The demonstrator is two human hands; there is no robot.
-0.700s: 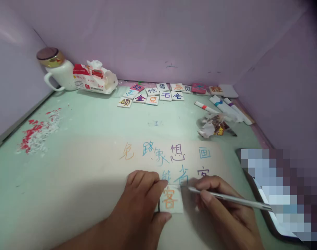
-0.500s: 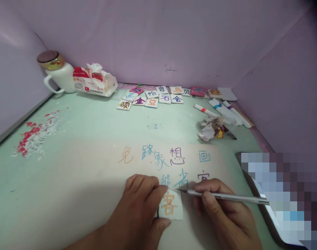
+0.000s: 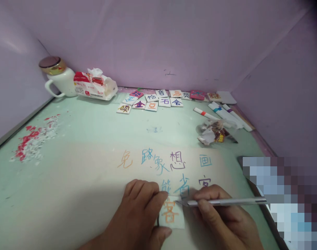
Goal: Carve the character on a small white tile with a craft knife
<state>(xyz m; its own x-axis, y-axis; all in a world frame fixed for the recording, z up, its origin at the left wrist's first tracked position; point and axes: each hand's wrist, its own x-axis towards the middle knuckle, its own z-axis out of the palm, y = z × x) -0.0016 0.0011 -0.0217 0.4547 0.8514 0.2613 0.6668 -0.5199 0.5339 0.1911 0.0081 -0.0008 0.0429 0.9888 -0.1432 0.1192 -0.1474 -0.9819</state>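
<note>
Head view. L hand (image 3: 137, 211) pins a small white tile (image 3: 171, 214) w/ an orange character onto the paper sheet (image 3: 91, 180) at the near edge of the surface (image 3: 101, 121); its grip is narrow, thumb and fingers bracketing the tile's left side. R hand (image 3: 221, 218) has its grip closed around a slim metal craft knife (image 3: 223, 201), tip touching the tile's upper right corner. Step judged: trimming or scraping the tile edge. Next move calls for a steady pin and a light, shallow stroke away from the L fingers.
</note>
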